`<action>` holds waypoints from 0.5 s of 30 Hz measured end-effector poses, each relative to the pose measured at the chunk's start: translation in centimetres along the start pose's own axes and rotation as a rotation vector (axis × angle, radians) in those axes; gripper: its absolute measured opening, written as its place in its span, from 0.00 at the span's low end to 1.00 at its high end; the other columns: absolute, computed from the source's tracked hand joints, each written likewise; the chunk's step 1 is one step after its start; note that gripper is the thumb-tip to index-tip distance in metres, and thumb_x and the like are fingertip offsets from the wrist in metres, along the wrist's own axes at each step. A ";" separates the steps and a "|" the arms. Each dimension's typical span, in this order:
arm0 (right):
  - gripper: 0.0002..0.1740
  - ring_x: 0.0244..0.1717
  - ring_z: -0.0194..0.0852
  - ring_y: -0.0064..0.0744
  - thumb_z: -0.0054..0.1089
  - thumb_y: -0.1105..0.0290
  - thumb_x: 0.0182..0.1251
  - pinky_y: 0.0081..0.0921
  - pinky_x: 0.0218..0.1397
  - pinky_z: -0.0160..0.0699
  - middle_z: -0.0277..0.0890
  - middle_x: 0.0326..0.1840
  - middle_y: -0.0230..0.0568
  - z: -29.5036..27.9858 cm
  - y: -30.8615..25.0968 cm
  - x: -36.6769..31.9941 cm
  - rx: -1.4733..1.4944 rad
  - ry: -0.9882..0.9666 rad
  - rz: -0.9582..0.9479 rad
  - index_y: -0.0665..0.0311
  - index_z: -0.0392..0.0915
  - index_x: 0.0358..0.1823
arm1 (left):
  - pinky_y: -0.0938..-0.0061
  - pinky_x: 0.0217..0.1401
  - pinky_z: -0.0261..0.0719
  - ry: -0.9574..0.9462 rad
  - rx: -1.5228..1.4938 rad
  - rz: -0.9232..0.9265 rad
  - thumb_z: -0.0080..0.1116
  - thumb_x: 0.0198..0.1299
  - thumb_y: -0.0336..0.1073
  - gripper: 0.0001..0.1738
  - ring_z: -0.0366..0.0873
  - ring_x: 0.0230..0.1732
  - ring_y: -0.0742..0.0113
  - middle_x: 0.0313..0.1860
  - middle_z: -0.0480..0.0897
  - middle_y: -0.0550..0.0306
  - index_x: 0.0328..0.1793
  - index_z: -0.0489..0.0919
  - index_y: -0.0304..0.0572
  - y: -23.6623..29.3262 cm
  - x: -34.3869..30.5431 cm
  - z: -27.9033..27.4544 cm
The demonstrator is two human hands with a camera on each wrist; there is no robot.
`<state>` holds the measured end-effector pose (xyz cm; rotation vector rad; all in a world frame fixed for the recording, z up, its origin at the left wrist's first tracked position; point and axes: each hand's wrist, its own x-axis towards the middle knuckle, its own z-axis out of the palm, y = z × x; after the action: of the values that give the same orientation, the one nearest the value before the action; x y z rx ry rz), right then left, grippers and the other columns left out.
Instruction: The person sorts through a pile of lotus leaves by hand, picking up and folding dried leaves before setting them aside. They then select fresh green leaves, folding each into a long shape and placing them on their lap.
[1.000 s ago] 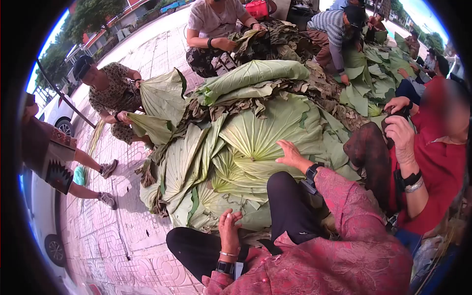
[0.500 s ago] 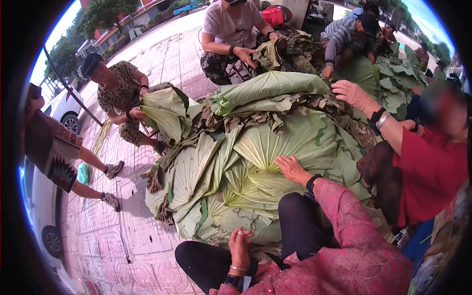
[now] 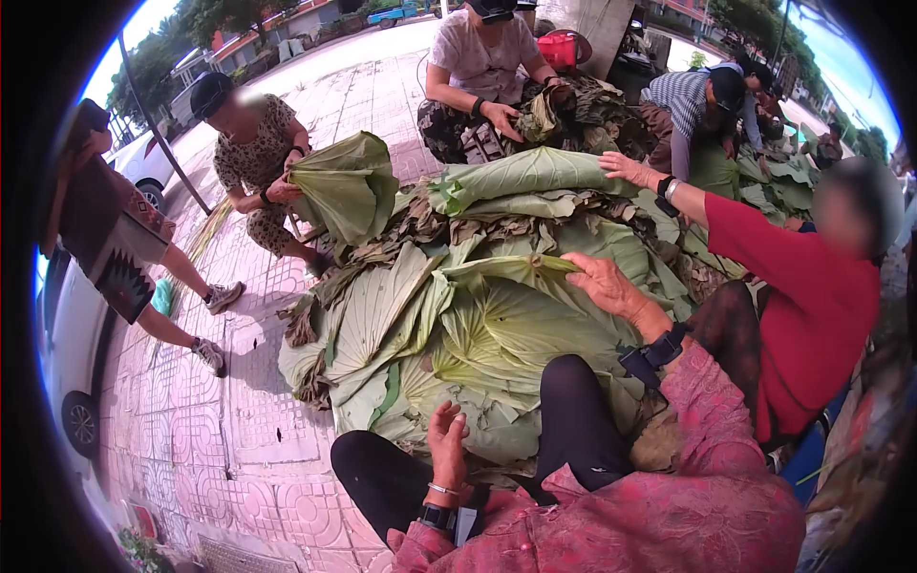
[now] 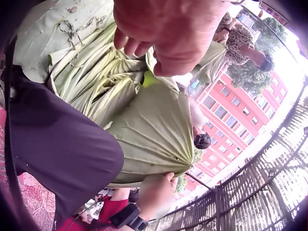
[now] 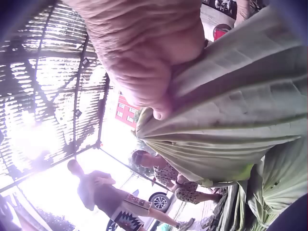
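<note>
On the heap just in front of the right hand (image 3: 604,285), a large green lotus leaf (image 3: 521,329) lay ribbed side up, its far edge lifted and folded over toward the worker. The hand's fingers and thumb were clamped on that folded rim, the wrist view showing the thumb pressed into the pleated leaf. Nearer the body and lower, the left hand (image 3: 447,437) hung over the near edge of the pile, fingers loosely apart and gripping nothing, beside the worker's black trouser knee (image 3: 573,420). Under and around both hands spread the pile of lotus leaves (image 3: 382,315), fresh green ones over browner, crumpled ones. Beyond the right hand, a person in a red top (image 3: 793,286) reached one arm out across the heap. Well past the left hand, a seated person in a patterned top (image 3: 253,143) held a folded leaf. To the left of the hands ran patterned paving (image 3: 220,430), with a white car (image 3: 67,382) at its edge.
</note>
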<state>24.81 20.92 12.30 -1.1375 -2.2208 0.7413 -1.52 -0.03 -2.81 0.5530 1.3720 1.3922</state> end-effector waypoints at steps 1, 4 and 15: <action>0.14 0.30 0.71 0.36 0.53 0.71 0.62 0.27 0.39 0.69 0.72 0.31 0.49 -0.9 -1.2 -0.5 0.030 -0.019 0.010 0.64 0.71 0.50 | 0.71 0.49 0.74 0.010 0.075 0.161 0.59 0.55 0.32 0.32 0.68 0.59 0.61 0.62 0.68 0.49 0.66 0.62 0.39 0.3 0.6 -0.1; 0.15 0.30 0.68 0.31 0.54 0.73 0.62 0.24 0.39 0.68 0.72 0.30 0.47 -2.2 -3.9 -1.8 0.070 -0.110 -0.110 0.65 0.71 0.50 | 0.61 0.65 0.60 0.123 0.469 0.541 0.65 0.48 0.35 0.44 0.56 0.68 0.52 0.68 0.60 0.45 0.71 0.56 0.41 4.2 0.9 0.4; 0.21 0.42 0.75 0.44 0.56 0.76 0.54 0.30 0.47 0.71 0.75 0.42 0.52 0.7 -9.8 -3.4 0.117 -0.220 -0.357 0.68 0.70 0.52 | 0.72 0.26 0.70 -0.004 0.405 0.903 0.59 0.55 0.29 0.06 0.72 0.21 0.56 0.22 0.78 0.53 0.38 0.78 0.37 9.5 0.8 1.2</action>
<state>20.67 13.06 17.71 -0.6016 -2.4341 0.8594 -4.05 3.16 5.84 1.5817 1.4714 1.7891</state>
